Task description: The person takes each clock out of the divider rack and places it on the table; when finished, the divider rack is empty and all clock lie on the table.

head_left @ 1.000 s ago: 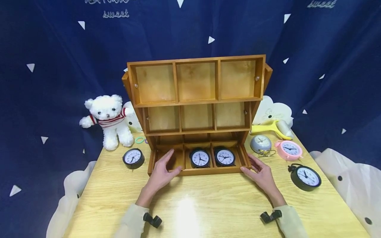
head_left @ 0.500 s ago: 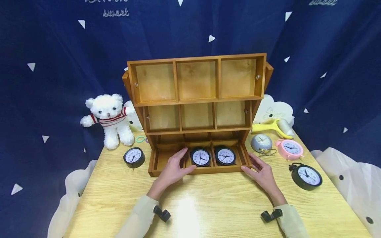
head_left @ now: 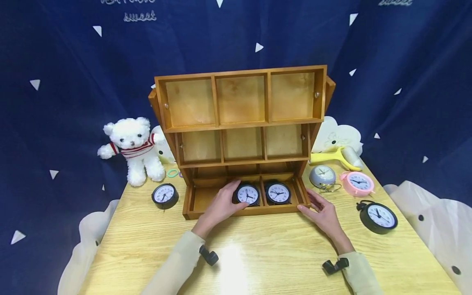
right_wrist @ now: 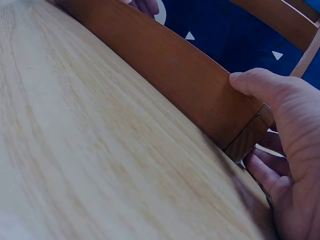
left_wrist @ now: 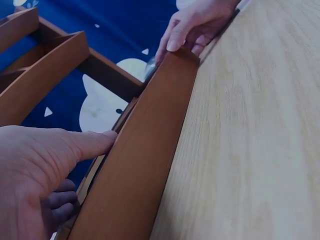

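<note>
A tiered wooden organizer [head_left: 241, 127] with divided compartments stands on the table. Two black alarm clocks lie face up in its bottom tier: a middle clock [head_left: 247, 195] and a right clock [head_left: 278, 194]. My left hand [head_left: 222, 203] reaches over the tier's front board [left_wrist: 142, 135], fingers at the middle clock's left side and thumb near its lower edge. Whether it touches the clock I cannot tell. My right hand [head_left: 324, 215] holds the bottom tier's front right corner, thumb [right_wrist: 255, 82] on the front board and fingers round the side.
Left of the organizer are a black clock [head_left: 164, 196], a white teddy bear [head_left: 133, 149] and a green ring [head_left: 172, 173]. At right lie a grey clock [head_left: 322, 176], a pink alarm clock [head_left: 357, 184], another black alarm clock [head_left: 378, 217] and a yellow-handled roller [head_left: 333, 156].
My left hand has moved right, from the bottom tier's left compartment to the middle clock. The right hand stays at the corner. The clocks and organizer keep their places.
</note>
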`<action>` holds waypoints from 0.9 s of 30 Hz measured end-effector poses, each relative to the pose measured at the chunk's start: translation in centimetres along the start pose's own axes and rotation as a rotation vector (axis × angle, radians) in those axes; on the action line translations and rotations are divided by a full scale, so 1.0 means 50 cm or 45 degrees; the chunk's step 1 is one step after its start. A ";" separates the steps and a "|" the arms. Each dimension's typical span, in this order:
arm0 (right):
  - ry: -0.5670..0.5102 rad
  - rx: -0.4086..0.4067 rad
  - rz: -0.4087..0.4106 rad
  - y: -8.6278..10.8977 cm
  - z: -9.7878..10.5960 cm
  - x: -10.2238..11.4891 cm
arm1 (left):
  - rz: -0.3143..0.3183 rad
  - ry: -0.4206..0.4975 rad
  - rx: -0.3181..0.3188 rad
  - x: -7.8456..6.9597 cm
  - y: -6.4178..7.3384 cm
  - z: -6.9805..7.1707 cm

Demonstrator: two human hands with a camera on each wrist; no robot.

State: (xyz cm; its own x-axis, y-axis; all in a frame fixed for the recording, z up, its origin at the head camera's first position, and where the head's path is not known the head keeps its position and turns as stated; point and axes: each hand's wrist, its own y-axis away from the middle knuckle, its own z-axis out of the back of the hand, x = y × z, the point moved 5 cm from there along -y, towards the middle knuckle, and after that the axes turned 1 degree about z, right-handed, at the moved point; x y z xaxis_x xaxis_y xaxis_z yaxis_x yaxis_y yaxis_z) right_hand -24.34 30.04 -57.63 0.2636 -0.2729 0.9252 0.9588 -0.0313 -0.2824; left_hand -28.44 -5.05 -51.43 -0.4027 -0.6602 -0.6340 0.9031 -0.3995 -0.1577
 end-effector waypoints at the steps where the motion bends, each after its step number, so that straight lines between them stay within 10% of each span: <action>1: 0.005 0.001 0.000 -0.001 0.001 0.000 | 0.004 -0.010 0.008 -0.002 -0.004 -0.001; 27: 0.041 0.006 -0.027 0.000 0.001 0.002 | 0.332 -0.167 0.055 -0.045 -0.032 -0.015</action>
State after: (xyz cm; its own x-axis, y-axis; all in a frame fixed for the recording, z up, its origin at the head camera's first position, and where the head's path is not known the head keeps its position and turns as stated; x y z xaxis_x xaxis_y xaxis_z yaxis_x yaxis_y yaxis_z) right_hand -24.33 30.05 -57.51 0.2401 -0.3034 0.9221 0.9646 -0.0324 -0.2618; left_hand -28.84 -2.44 -50.32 -0.1763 -0.8194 -0.5454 0.9725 -0.2306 0.0321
